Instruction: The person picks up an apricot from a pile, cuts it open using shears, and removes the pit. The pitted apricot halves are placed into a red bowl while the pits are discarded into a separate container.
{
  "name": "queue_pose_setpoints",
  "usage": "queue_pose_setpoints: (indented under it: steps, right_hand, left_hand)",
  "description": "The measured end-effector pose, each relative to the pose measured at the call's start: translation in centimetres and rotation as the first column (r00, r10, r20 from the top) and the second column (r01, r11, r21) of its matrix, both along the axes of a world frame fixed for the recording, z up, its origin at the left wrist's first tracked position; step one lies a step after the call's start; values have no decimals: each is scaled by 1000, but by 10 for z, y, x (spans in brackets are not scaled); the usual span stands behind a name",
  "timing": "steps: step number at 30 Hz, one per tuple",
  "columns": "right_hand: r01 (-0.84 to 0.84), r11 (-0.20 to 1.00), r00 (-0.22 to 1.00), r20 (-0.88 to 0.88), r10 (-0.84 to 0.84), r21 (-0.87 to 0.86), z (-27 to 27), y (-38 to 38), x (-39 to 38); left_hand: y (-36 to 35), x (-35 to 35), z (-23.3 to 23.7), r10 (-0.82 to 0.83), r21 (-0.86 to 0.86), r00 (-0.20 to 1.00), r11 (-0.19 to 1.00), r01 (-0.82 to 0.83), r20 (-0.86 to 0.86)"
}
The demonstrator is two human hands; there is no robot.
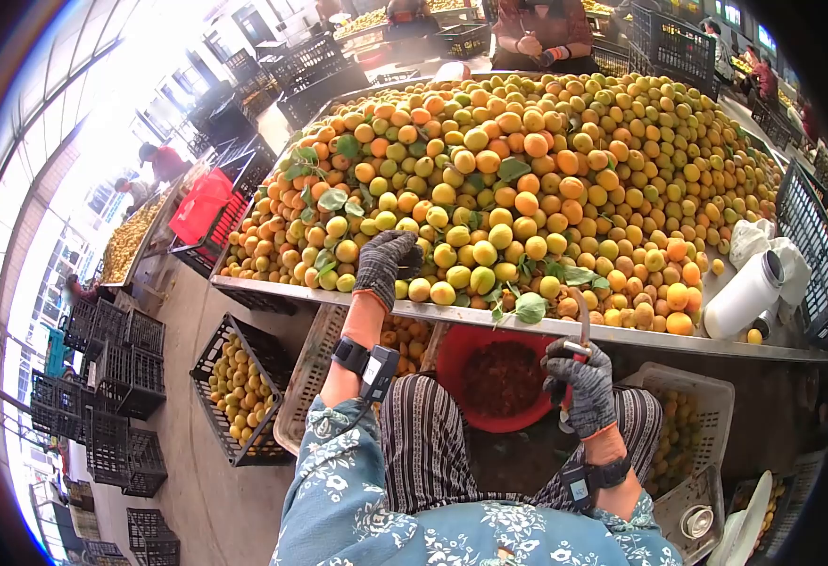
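Steel table, 12 o'clock: heap of round apricots, orange to green, loose leaves among them. Left hand, grey knit glove, centre: fingers curled down on the front-row fruit; can't tell if they pinch one. Right hand, same glove, 4 o'clock: fist closed round one knife, red handle, curved blade up. One round red basin below the table edge, dark brown scraps inside. One black slatted crate, 8 o'clock, and one white basket, 4 o'clock, hold apricots. One white bottle, 3 o'clock.
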State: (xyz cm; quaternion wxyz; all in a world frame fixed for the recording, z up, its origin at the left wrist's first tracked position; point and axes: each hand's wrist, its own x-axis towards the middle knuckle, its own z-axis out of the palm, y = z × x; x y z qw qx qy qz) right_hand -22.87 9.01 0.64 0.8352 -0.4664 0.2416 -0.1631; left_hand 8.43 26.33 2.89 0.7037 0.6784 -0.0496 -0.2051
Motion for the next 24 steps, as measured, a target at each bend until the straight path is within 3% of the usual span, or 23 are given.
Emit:
queue_pose_setpoints:
  steps: [5,6,10,14,16,17,18,19,21,22,23,24]
  right_hand:
    - [47,997,998,26,-49,57,0,-25,14]
    - [72,996,997,1,-72,47,-7,-28,14]
    - [22,976,999,32,-30,216,-36,-31,2]
    - [-12,989,1000,9,11,149,-36,-35,-3]
    - [-26,994,1000,-4,27,109,-33,-43,-6]
    - [-49,996,999,-20,50,72,-32,-45,-9]
    - [32,999,999,1,-32,40,-36,-46,-7]
    - [111,994,994,5,-111,14,-41,-45,-7]
    - [83,991,994,-74,-76,106,-32,-55,-14]
    - [89,986,994,-71,-80,141,-35,-57,-17]
    - [98,981,994,-58,-90,169,-37,-60,-19]
    - [88,991,993,-93,-79,103,-36,-61,-20]
  left_hand:
    - [-36,3,-12,-98,-79,991,991,106,94]
    - [-46,1,-6,-99,-10,995,995,99,31]
    - [-89,7,-11,-191,10,933,980,198,304]
    - [-144,8,-24,-243,42,867,967,250,435]
    - [-169,10,-27,-325,346,749,928,136,578]
    - [-179,16,-30,-412,537,577,842,-56,705]
    - [-192,23,-43,-423,559,537,822,-112,730]
    - [-198,8,-35,-472,670,551,706,-231,688]
    - [-220,31,-53,-603,816,582,541,-205,546]
    - [-223,26,-60,-559,752,507,544,-373,656]
    - [-224,15,-66,-541,579,267,559,-594,797]
    - [-223,9,-68,-556,598,278,554,-579,784]
